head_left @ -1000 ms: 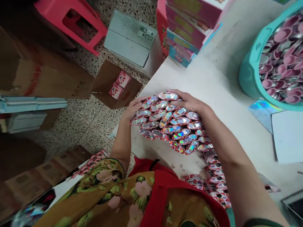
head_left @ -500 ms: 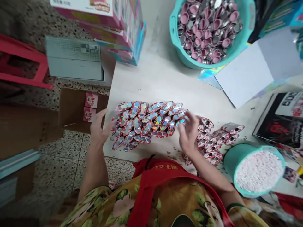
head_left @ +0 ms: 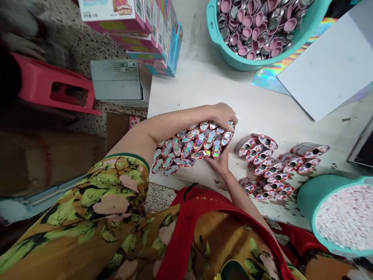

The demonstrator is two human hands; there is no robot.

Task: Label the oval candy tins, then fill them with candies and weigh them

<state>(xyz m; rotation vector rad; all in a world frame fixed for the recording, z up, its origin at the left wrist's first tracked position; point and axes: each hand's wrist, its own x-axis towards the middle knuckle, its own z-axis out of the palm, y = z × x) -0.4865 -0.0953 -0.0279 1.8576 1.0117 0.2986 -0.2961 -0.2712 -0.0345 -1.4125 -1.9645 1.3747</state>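
A tight cluster of small oval containers stands on the table, red-and-white round the sides with shiny holographic ends up. My left hand reaches across the far side of it, fingers curled over its far right corner. Against the near right side presses my right hand, its fingers partly hidden behind the containers. Between them the two hands grip the right end of the cluster. Just right of my hands stands a separate group of oval containers with dark round holes in their tops.
A teal basket of pink-and-silver caps stands at the back. At right is a teal bucket of small whitish pieces. White card sheets lie behind it. Stacked pink boxes occupy the back left; a red stool is on the floor.
My left hand has swung from the cluster's left side over to its far right corner. My right hand has moved to the near right side. The view has shifted.
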